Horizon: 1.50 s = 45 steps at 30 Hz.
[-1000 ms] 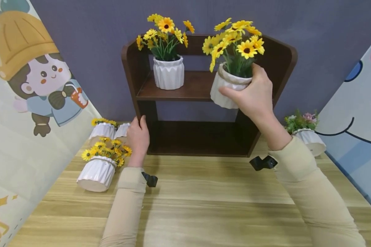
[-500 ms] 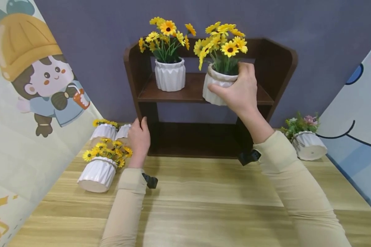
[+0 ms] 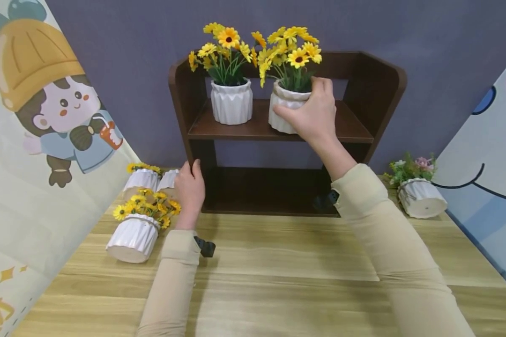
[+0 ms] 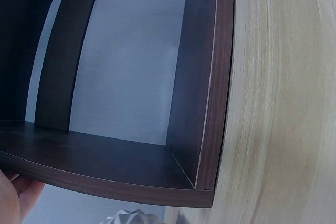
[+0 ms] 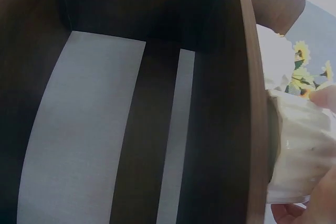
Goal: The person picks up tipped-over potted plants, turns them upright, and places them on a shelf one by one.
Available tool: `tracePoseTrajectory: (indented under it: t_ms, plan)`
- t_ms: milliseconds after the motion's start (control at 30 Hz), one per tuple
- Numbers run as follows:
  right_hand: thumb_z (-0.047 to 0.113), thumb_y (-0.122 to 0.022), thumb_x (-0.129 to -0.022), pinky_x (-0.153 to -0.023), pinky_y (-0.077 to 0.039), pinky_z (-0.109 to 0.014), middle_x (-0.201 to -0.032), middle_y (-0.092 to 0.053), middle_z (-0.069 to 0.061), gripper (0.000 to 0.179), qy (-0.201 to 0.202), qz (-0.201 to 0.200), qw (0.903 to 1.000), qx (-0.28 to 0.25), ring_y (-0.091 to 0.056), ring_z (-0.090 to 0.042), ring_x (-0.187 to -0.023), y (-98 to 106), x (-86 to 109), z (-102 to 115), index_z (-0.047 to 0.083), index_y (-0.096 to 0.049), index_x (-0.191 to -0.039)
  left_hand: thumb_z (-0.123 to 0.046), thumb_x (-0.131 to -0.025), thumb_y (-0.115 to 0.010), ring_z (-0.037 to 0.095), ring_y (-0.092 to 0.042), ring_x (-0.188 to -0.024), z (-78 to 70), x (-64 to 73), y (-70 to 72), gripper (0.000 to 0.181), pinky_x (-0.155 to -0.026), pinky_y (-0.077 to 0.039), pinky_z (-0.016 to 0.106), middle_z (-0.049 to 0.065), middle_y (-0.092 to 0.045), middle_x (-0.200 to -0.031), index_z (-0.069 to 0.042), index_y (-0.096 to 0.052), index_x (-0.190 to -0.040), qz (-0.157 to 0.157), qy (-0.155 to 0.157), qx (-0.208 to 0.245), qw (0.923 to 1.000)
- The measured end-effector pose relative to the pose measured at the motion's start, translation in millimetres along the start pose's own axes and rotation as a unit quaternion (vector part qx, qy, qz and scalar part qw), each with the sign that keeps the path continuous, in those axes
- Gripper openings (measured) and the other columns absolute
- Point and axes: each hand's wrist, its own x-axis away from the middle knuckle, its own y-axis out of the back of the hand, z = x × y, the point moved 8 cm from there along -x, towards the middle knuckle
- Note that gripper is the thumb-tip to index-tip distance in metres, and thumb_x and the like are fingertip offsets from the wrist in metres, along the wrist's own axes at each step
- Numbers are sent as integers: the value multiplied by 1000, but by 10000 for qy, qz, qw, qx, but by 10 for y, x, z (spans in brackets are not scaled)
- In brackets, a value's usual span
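Observation:
My right hand grips a white ridged flowerpot of yellow daisy-like flowers, thumb on the front and fingers on the right side. This pot is at the upper shelf of a dark brown two-tier rack; in the right wrist view its base appears close to the shelf edge, and contact cannot be told. Just left of it on the same shelf stands another white pot with yellow flowers. My left hand holds the rack's left side panel low down, its fingers partly hidden behind the panel.
On the wooden table at left, a pot with yellow flowers lies tipped over, with two more white pots behind it. A pot with pink and white flowers lies at right. Cartoon panels flank both sides.
My right hand has carried the held flowerpot left and inward over the upper shelf, nearer the other pot. My left hand stays on the rack's side.

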Motion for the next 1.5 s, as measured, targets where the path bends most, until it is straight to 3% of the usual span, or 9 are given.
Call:
tracePoseTrajectory:
  t_ms: [800, 1200, 1500]
  plan:
    - [57, -61, -71, -104, -29, -36, -142, -25, -7, 91, -399, 437, 9980, 235, -37, -24, -123, -443, -204, 19, 7, -25, -139, -37, -96, -40, 43, -57, -74, 21, 13, 24, 43, -62, -40, 50, 21, -60, -77, 0, -54, -79, -55, 54, -45, 10000]
    - [61, -60, -73, -108, -23, -37, -146, -16, -9, 100, -222, 393, 9973, 586, -28, -29, -129, -521, -249, 57, 6, -14, -142, -37, -96, -40, 38, -53, -64, 4, -6, -8, 41, -55, -38, 45, 18, -53, -69, -2, -52, -78, -4, 134, 16, 9999]
    - [61, -57, -75, -110, -20, -32, -149, -10, -7, 98, -222, 629, 9968, 449, -19, -23, -135, -524, -221, 17, 8, -11, -143, -35, -96, -40, 40, -55, -68, 16, 5, -10, 40, -58, -39, 47, 20, -57, -73, -1, -54, -80, -1, 153, -23, 9999]
